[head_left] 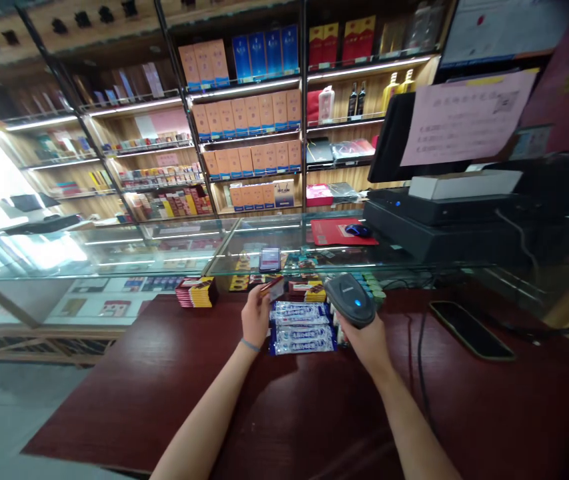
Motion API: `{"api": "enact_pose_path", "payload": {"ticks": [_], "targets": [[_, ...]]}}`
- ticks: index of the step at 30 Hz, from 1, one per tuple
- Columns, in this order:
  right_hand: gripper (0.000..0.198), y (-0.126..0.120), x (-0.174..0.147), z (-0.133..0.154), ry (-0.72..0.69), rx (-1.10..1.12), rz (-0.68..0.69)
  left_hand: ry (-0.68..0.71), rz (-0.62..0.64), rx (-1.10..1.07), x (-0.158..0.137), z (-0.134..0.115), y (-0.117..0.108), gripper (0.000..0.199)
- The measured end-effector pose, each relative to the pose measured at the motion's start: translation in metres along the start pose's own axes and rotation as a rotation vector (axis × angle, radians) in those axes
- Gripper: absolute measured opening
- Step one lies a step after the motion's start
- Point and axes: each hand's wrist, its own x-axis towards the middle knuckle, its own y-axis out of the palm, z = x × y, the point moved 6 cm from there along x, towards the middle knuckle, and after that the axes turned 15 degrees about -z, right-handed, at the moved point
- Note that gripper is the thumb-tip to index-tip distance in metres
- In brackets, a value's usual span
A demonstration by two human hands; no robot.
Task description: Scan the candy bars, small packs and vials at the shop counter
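My right hand is wrapped round the handle of a dark grey barcode scanner, which shows a blue light on top. In my left hand is a small flat pack with a reddish-brown edge, pinched between the fingers. Its front is mostly turned away, so I cannot read it. Blue and silver wrapped packets lie in rows on the table between my two hands. A stack of red and yellow flat packs sits just behind them. Some small items beside the scanner are partly hidden by my right hand.
The dark red table meets a glass counter holding a small screen device. Another pack stack stands left. A black phone-like slab and a cable lie right, below the monitor.
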Motion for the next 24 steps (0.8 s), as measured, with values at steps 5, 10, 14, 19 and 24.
{"api": "enact_pose_path", "payload": {"ticks": [5, 10, 14, 19, 24], "targets": [[0.047, 0.016, -0.018, 0.008, 0.020, 0.037, 0.116, -0.476, -0.197, -0.374, 0.002, 0.034, -0.039, 0.045], [0.047, 0.040, -0.053, 0.028, -0.060, -0.040, 0.347, -0.678, -0.278, -0.592, 0.002, 0.052, -0.052, 0.042], [0.053, 0.055, -0.075, 0.034, -0.183, -0.129, 0.507, -0.730, -0.321, -0.620, 0.003, 0.064, -0.057, 0.036], [0.052, 0.063, -0.082, 0.029, -0.276, -0.180, 0.586, -0.682, -0.301, -0.538, 0.004, 0.069, -0.061, 0.022], [0.050, 0.063, -0.078, 0.030, -0.282, -0.207, 0.592, -0.716, -0.324, -0.615, 0.005, 0.069, -0.062, 0.020]]}}
